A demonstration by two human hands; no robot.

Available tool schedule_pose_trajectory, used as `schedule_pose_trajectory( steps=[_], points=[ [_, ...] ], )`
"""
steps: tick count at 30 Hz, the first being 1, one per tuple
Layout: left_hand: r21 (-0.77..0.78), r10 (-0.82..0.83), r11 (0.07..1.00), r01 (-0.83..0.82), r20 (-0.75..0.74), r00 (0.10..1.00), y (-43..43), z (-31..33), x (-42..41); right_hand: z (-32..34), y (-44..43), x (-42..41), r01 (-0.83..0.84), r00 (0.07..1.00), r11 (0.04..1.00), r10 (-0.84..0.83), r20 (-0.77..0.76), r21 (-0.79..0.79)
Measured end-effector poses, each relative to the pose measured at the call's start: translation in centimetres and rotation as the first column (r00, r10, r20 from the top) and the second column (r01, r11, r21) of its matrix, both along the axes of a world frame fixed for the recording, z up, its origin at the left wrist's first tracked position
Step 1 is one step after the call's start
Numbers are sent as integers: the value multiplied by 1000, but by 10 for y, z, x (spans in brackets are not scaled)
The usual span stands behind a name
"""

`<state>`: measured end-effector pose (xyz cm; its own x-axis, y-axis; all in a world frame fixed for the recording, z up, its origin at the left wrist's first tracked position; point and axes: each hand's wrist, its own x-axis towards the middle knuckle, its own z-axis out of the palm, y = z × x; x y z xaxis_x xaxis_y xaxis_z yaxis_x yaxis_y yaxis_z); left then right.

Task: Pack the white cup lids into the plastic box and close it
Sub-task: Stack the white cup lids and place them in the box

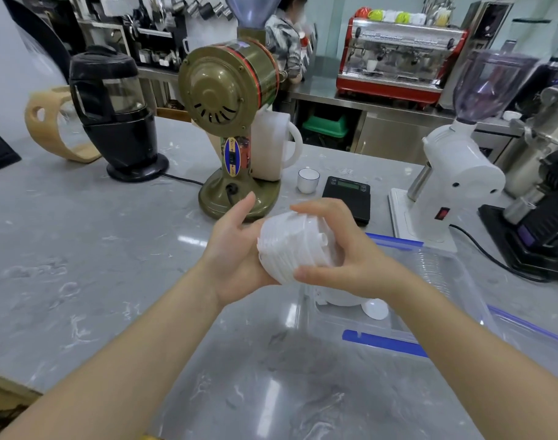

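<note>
Head view: my left hand [236, 249] and right hand [344, 252] are clamped on a stack of white cup lids [290, 249], held above the open plastic box [461, 281] at 4 o'clock. Some lids already lie inside; the box lid is not yet on. Grey marble counter [80, 249]; coffee grinders at 12 o'clock, café room beyond.

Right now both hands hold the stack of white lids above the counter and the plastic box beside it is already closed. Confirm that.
Not quite. The head view shows the plastic box open, with lids already inside. The rest holds: the left hand and right hand hold the stack of white lids above the counter.
</note>
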<state>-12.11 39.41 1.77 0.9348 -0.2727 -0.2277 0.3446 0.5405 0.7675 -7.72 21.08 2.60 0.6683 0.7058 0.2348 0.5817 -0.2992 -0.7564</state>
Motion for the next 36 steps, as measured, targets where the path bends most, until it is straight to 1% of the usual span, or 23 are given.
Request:
schedule_pose_trajectory(
  steps=[2,3,4,5,6,7,10,13,17,19,20,22,24,26,29,32,34,36],
  points=[
    [-63,-52,997,50,-23,998,0,-1,3,2,-4,-2,-32,998,999,33,48,-14],
    [-46,-39,998,38,-20,999,-2,-1,4,2,-7,-5,-46,997,998,49,64,-38],
    [-56,-73,996,72,-12,997,1,-1,4,0,-5,-3,-50,995,997,54,86,-50],
    [-62,-187,981,183,-61,981,-35,2,17,0,-44,-7,60,993,997,-55,107,-48],
    [-79,-231,971,225,-85,969,-44,5,18,1,-53,-7,81,988,996,-74,136,-45],
    [-42,-209,978,207,-85,974,-45,3,20,0,-57,-7,60,987,997,-52,152,-50],
    [-84,-264,963,257,-102,959,-45,3,26,4,-60,-6,15,977,994,8,214,-108],
    [-86,-269,962,259,-123,955,-41,6,28,2,-59,-4,21,982,996,-5,188,-83],
    [-96,-298,952,290,-86,951,-54,11,28,-1,-65,-7,105,987,994,-98,130,-44],
    [-92,-305,950,300,-54,951,-63,12,27,-1,-68,-8,169,985,986,-168,46,-6],
    [-98,-309,948,304,-37,950,-67,14,27,-2,-68,-9,201,979,979,-200,-40,22],
    [-113,-296,950,292,-16,955,-73,15,28,-3,-68,-9,263,949,960,-241,-206,91],
    [-95,-262,961,259,-17,965,-77,15,30,-3,-67,-9,331,916,931,-277,-291,154],
    [-12,-212,977,211,-38,977,-79,14,30,-1,-66,-7,394,871,895,-292,-395,208],
    [114,-140,983,145,-50,989,-83,12,28,4,-68,-4,441,792,846,-210,-573,300],
    [206,-26,978,20,30,999,-90,10,29,8,-67,-5,444,741,824,-117,-661,352],
    [199,30,979,-45,79,996,-96,10,29,6,-64,-6,432,740,832,-104,-665,350],
    [162,79,983,-90,75,994,-99,10,27,2,-59,-7,427,767,843,-145,-624,328]
  ],
)
